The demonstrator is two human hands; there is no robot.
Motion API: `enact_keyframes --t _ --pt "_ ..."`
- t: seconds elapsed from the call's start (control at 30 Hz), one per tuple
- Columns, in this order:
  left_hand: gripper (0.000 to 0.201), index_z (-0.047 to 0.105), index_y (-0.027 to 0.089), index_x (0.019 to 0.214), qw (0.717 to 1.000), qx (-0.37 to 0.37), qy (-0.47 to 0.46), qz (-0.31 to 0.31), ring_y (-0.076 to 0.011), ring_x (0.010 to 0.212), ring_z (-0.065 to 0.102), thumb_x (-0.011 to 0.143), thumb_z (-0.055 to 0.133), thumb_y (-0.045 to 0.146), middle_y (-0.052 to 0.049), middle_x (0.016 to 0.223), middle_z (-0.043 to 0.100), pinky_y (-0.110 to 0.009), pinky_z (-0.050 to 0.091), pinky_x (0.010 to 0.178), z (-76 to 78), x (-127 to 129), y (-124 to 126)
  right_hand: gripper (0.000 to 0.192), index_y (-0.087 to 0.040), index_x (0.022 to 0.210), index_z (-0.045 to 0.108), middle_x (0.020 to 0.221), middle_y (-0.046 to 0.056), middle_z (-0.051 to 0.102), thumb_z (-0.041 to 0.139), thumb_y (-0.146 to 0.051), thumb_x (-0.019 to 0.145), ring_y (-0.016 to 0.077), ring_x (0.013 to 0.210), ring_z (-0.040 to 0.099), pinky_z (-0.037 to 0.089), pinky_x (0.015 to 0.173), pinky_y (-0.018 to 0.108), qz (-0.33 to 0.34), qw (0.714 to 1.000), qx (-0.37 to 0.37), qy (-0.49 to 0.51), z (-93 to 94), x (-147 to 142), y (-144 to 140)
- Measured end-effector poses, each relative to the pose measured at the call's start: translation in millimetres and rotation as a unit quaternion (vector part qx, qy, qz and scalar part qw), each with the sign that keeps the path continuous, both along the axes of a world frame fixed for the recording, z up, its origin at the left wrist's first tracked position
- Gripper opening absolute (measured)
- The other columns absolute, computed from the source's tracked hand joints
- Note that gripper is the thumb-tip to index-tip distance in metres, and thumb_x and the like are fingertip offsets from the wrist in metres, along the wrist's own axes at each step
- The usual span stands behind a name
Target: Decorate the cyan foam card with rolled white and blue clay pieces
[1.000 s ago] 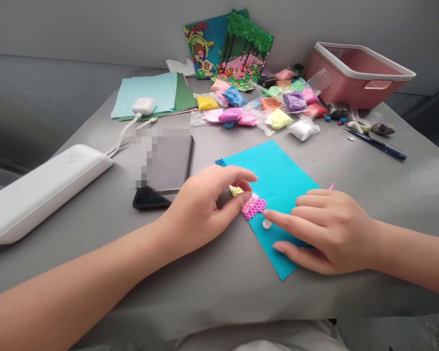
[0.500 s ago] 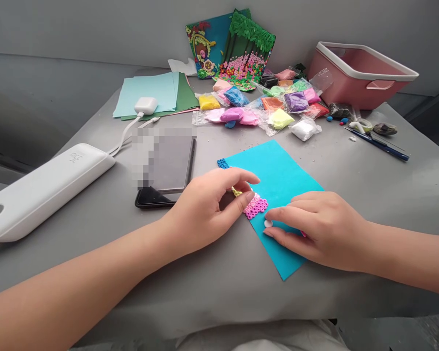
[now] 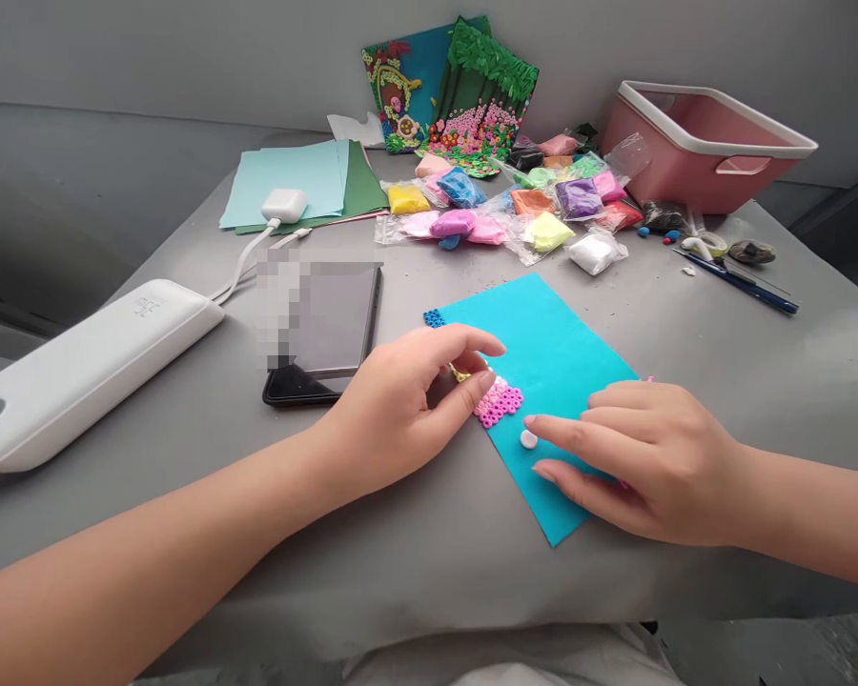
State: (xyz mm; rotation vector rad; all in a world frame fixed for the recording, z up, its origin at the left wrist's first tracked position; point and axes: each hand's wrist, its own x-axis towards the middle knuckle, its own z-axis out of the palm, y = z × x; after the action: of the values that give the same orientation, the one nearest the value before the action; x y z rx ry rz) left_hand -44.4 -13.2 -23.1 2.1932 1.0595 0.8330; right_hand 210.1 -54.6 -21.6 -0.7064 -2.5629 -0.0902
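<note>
My left hand (image 3: 429,395) rests at the left edge of the blue sheet (image 3: 543,333), thumb and index finger curved and apart, nothing visible between them. Beside its thumb are small pink and magenta clay rings (image 3: 500,405), with a bit of yellow partly hidden by the fingers. On the sheet lies a small white clay ball (image 3: 528,439), slightly flattened. The index fingertip of my right hand (image 3: 643,448) is at its edge, with the thumb apart. A thin pink stick (image 3: 649,379) shows at two sides of the right hand, tucked under its curled fingers; most is hidden.
Bagged coloured clay (image 3: 464,224) is heaped at the back, below two decorated pictures (image 3: 486,95). A pink basket (image 3: 693,162) stands back right, near a blue pen (image 3: 744,283). Left are a phone (image 3: 329,324), a white power bank (image 3: 100,372) and paper sheets (image 3: 293,171).
My right hand has drawn back slightly to the right, its thumb and index finger parting from the white ball, which now lies on the sheet. The left hand has barely moved.
</note>
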Motion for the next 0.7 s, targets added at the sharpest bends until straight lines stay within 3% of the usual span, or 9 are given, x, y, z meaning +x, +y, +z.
enact_keyframes --t 0.2,0.47,0.7 --pt "0.022 0.070 0.017 0.116 0.999 0.033 -0.001 -0.005 -0.0139 0.084 0.069 0.097 0.061 0.023 -0.002 0.094 0.076 -0.025 0.058 0.073 0.4 0.6 0.2 0.035 -0.009 0.123 0.066 0.058 -0.003 0.057 0.064 -0.032 0.096 0.0158 0.053 0.046 0.034 0.051 0.033 0.019 0.999 0.024 -0.034 -2.5 6.0 -5.9" --pt "0.023 0.074 0.012 0.114 0.989 0.115 0.000 -0.094 -0.0205 0.112 0.069 0.097 0.059 0.015 -0.006 0.103 0.081 -0.032 0.051 0.106 1.2 0.8 0.4 0.041 -0.011 0.129 0.064 0.060 -0.002 0.057 0.057 -0.038 0.099 0.0185 0.057 0.047 0.031 0.056 0.036 0.000 0.999 0.033 -0.042 -15.4 8.6 -9.4" --pt "0.019 0.075 0.014 0.108 0.982 0.140 0.010 -0.127 -0.0201 0.109 0.073 0.096 0.060 0.013 -0.004 0.099 0.082 -0.033 0.053 0.105 -2.3 0.3 1.0 0.043 -0.009 0.128 0.065 0.060 -0.001 0.060 0.057 -0.040 0.099 0.0183 0.055 0.049 0.033 0.055 0.036 0.006 0.997 0.046 -0.062 -9.4 8.0 -10.0"
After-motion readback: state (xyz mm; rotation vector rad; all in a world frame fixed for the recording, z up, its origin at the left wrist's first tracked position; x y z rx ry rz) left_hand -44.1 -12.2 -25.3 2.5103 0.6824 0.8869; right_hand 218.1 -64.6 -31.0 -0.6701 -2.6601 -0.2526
